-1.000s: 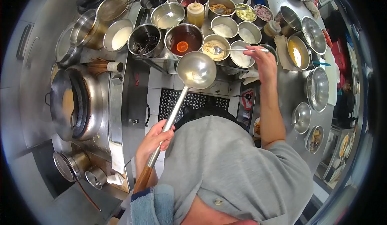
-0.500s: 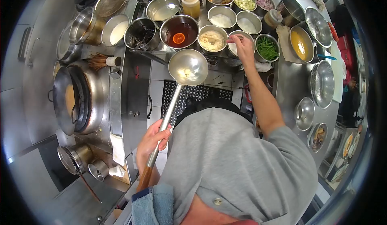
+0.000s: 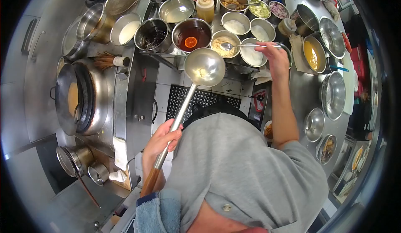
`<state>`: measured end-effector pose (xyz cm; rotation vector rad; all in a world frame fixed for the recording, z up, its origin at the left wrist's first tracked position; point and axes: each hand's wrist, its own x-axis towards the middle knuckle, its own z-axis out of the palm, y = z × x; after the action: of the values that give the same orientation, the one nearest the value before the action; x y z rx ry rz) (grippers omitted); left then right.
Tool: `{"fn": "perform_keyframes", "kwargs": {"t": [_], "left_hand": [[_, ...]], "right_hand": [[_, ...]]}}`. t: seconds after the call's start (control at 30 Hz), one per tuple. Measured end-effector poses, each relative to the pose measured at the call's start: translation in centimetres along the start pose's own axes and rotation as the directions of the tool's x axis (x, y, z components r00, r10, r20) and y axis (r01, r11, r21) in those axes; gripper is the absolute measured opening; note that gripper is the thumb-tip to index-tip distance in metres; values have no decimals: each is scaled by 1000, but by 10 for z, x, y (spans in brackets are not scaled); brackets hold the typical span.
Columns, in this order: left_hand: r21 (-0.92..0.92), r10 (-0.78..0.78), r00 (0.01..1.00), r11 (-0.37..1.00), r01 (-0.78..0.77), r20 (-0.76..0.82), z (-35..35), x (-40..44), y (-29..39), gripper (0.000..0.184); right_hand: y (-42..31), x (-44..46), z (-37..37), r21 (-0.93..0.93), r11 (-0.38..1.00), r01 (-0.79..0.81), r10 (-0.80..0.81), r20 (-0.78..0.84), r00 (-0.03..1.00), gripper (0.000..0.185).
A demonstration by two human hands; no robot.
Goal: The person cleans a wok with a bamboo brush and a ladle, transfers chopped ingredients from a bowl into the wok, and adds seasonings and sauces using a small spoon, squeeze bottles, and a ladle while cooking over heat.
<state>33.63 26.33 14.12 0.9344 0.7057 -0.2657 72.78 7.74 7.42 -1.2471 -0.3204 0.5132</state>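
Observation:
My left hand [image 3: 164, 138] is wrapped around the metal shaft of a long ladle [image 3: 212, 66] with a wooden grip end. The ladle's bowl faces up in front of the pots, with a small pale clump in it. At the far right of the pot cluster, my right hand [image 3: 276, 59] pinches the handle end of a metal spoon [image 3: 247, 46]. The spoon's tip lies over a pot of pale minced food [image 3: 220, 51]. Its handle crosses above a pot of white seasoning [image 3: 252, 58]. The pot of green pieces seen earlier is mostly hidden behind my right hand.
Around the hands stand a pot of dark red liquid [image 3: 200, 36] with an orange slice, a squeeze bottle [image 3: 205, 10] and a pot of dark contents [image 3: 147, 36]. A wok [image 3: 67, 112] sits on the left. Metal bowls [image 3: 333, 94] line the right counter.
My right hand has moved right, and the spoon's handle now stretches out from the pale minced food. The ladle has shifted slightly right and up. The view has shifted a little.

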Motion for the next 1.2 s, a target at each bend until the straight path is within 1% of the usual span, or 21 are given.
{"fn": "perform_keyframes", "kwargs": {"t": [0.1, 0.13, 0.23, 0.27, 0.3, 0.37, 0.4, 0.47, 0.5, 0.53, 0.57, 0.6, 0.63, 0.8, 0.9, 1.0, 1.1, 1.13, 1.2], "left_hand": [[4, -4, 999, 1000, 4, 48, 7, 14, 10, 15], [-6, -5, 998, 1000, 5, 56, 11, 17, 14, 15], [-30, -8, 999, 999, 10, 49, 17, 17, 19, 16], [-31, -9, 999, 999, 10, 42, 18, 16, 21, 17], [-30, -11, 1000, 999, 11, 16, 18, 15, 21, 17], [2, -14, 1000, 1000, 14, -2, 18, 12, 19, 19], [1, -21, 999, 1000, 21, -27, 20, 11, 19, 20], [16, -31, 998, 999, 32, -54, 22, 6, 17, 21], [24, -33, 997, 999, 35, -64, 21, 3, 15, 22], [28, -33, 997, 999, 35, -67, 22, 0, 16, 22], [26, -38, 996, 999, 41, -79, 23, -5, 15, 23], [40, -38, 994, 998, 42, -98, 24, -8, 15, 24], [36, -37, 994, 999, 41, -101, 27, -10, 17, 25], [5, -14, 995, 1000, 15, -103, 35, -12, 25, 26], [33, -31, 994, 999, 35, -109, 36, -11, 38, 26], [49, -45, 993, 998, 51, -109, 33, -6, 45, 26], [40, -58, 994, 997, 61, -91, 28, -2, 51, 26], [32, -60, 995, 998, 63, -82, 26, -1, 52, 25], [55, -77, 994, 995, 81, -71, 24, 2, 56, 24]], "right_hand": [[-30, -18, 21, -243, 966, 85, -63, 100, 993, 27], [-30, -18, 19, -454, 845, 283, -238, 155, 959, 27], [-45, -8, 4, -395, 873, 286, -320, -20, 947, 28], [-50, -6, -5, -435, 857, 278, -316, -18, 948, 28], [-51, -4, -9, -437, 860, 265, -316, -47, 947, 29], [-50, -2, -32, -451, 857, 249, -342, -138, 929, 30], [-43, 9, -54, -521, 835, 177, -321, -200, 926, 34], [-28, 31, -87, -629, 770, 111, -356, -278, 892, 35], [-20, 43, -96, -696, 717, 31, -340, -311, 888, 36], [-2, 57, -102, -650, 758, 58, -355, -336, 872, 35], [-8, 57, -90, -708, 705, -27, -310, -341, 887, 34], [12, 71, -94, -735, 676, 55, -386, -288, 876, 35], [22, 78, -90, -712, 699, 71, -380, -286, 880, 33], [54, 95, -83, -760, 644, 88, -427, -261, 866, 29], [47, 89, -75, -695, 718, 40, -371, -333, 867, 30], [49, 92, -72, -651, 758, 34, -346, -357, 868, 30], [47, 92, -67, -633, 774, 25, -343, -385, 857, 31], [45, 91, -65, -619, 785, -8, -301, -394, 868, 34], [43, 88, -62, -617, 787, -15, -295, -397, 869, 34]]}}
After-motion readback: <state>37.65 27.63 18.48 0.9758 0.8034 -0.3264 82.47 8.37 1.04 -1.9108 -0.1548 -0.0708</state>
